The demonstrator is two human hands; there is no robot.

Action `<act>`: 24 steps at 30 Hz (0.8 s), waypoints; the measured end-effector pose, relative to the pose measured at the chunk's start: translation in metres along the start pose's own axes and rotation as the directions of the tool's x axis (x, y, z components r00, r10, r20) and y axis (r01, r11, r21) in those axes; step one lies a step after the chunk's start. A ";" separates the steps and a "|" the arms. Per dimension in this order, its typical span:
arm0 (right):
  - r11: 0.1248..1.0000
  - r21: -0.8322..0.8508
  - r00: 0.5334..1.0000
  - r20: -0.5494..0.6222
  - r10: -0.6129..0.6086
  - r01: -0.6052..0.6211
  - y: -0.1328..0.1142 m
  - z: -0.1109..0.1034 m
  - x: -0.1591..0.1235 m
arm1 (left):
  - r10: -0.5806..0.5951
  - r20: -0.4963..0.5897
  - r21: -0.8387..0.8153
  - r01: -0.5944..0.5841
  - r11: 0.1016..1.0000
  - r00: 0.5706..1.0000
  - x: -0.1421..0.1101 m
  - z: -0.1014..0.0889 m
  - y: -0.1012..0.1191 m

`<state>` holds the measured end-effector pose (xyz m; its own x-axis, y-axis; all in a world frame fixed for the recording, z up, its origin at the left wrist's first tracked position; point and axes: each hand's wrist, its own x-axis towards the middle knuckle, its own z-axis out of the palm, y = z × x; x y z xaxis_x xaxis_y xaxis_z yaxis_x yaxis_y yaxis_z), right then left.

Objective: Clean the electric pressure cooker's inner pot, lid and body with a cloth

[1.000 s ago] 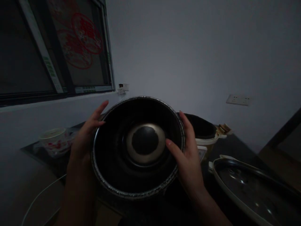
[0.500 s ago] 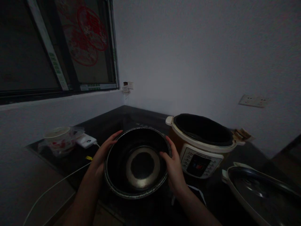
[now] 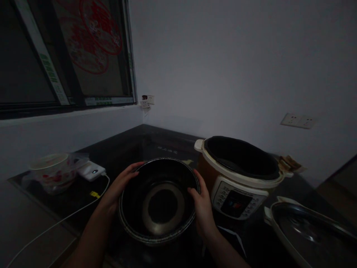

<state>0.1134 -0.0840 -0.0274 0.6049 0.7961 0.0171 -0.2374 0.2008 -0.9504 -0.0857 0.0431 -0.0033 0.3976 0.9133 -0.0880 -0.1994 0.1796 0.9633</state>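
Observation:
A round black inner pot (image 3: 163, 208) with a worn pale ring on its bottom is tilted so that its inside faces me. My left hand (image 3: 119, 186) is closed on the left rim, the thumb side near the top edge. On the other side my right hand (image 3: 201, 203) grips the right rim, its thumb over the inner wall. Just right of the pot stands a multicooker (image 3: 235, 178) without a lid, brown with a cream rim and a button panel. Its interior looks dark. A large oval lid (image 3: 306, 227) lies at the lower right.
A plastic-wrapped tub (image 3: 52, 173) and a white power bank (image 3: 90, 170) with a cable sit at the left on the black worktop (image 3: 122, 149). Brown folded material (image 3: 290, 163) lies behind the cooker. A wall socket (image 3: 298, 120) is at the right, a window (image 3: 97, 56) at the left.
The pot, in both hands, has come slightly down and left in view. The camera has turned a little, shifting the tub and the window leftward. My grip looks the same.

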 end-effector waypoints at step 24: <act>0.951 -0.264 0.960 0.264 -0.088 0.160 -0.022 -0.101 -0.068 | 0.759 0.064 0.658 -0.599 0.456 0.648 -0.090 0.045 -0.012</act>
<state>0.1546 -0.1998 -0.0394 0.4010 0.8978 0.1821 0.0712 0.1677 -0.9833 -0.0790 -0.0582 0.0040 0.1640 0.7047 0.6903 0.2598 -0.7059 0.6589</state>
